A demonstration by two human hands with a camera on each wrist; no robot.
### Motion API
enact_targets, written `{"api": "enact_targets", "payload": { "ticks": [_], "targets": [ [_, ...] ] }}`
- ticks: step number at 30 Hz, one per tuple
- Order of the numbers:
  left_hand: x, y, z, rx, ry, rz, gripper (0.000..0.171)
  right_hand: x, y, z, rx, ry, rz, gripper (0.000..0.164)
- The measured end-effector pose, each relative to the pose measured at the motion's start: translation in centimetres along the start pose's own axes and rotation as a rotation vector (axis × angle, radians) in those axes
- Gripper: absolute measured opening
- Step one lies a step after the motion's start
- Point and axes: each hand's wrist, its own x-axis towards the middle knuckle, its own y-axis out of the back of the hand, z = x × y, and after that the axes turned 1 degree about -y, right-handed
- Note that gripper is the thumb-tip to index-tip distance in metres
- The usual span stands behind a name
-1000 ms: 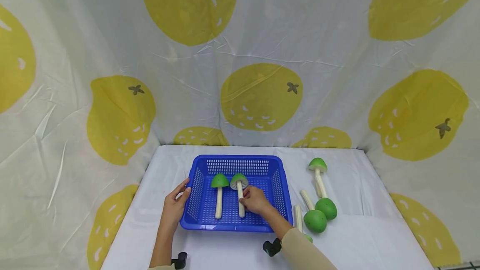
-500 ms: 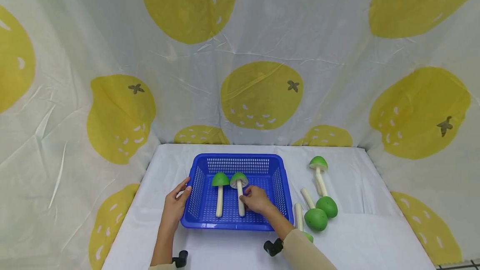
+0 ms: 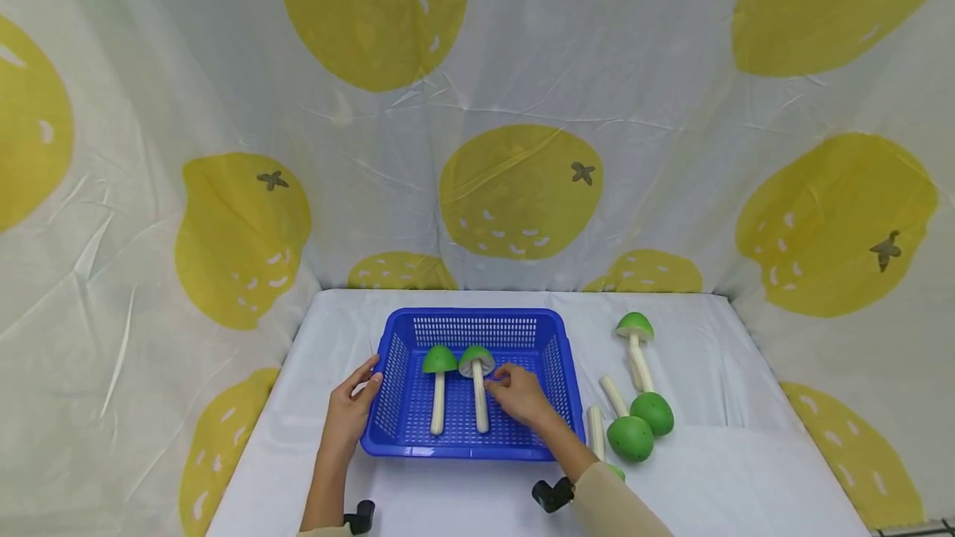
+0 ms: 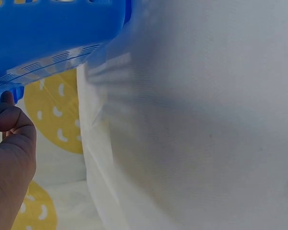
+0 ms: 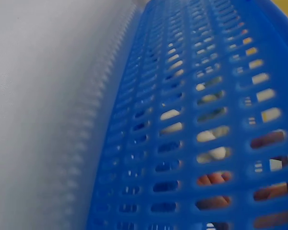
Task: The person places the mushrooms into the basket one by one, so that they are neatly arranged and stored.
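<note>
Two toy mushrooms lie side by side in a blue plastic basket: a left mushroom and a right mushroom, each with a green cap and a pale stem. At the basket's left rim my left hand grips the edge between thumb and fingers; the left wrist view has the same hand under the basket wall. My right hand hovers inside the basket, fingertips just beside the right mushroom's stem and holding nothing. Through the basket holes, the right wrist view gives only slivers of fingers.
Right of the basket, several more mushrooms lie on the white cloth, among them one at the back and one nearer. My right forearm partly covers another cap. A lemon-patterned curtain encloses the table's back and sides.
My right hand has let go of the right mushroom's stem and moved slightly right. The mushroom stays lying in the basket, and my left hand keeps its place on the rim.
</note>
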Motion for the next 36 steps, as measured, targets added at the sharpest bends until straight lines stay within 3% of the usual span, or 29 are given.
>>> {"api": "enact_targets", "payload": {
  "ticks": [6, 13, 17, 24, 31, 36],
  "targets": [
    [0.1, 0.0, 0.3, -0.009, 0.017, 0.002, 0.047, -0.2, 1.0, 0.3, 0.04, 0.023, 0.065, 0.036],
    [-1.5, 0.1, 3.2, 0.001, 0.017, -0.015, 0.047, -0.5, 2.2, 0.2, 0.01, 0.051, 0.121, 0.034],
    [-1.9, 0.1, 3.8, -0.004, 0.015, -0.019, 0.046, -0.9, 2.8, 0.3, 0.041, 0.066, 0.129, 0.032],
    [-1.8, 0.1, 3.6, -0.002, 0.011, -0.02, 0.046, -1.3, 3.5, 0.5, 0.068, 0.093, 0.159, 0.025],
    [0.0, 0.0, -0.1, 0.01, -0.022, 0.004, 0.05, -1.6, 5.2, 0.3, 0.047, 0.117, 0.203, 0.022],
    [-0.1, -0.1, 0.0, 0.017, -0.019, 0.014, 0.049, -1.6, 6.7, 0.3, 0.071, 0.128, 0.23, 0.023]
  ]
}}
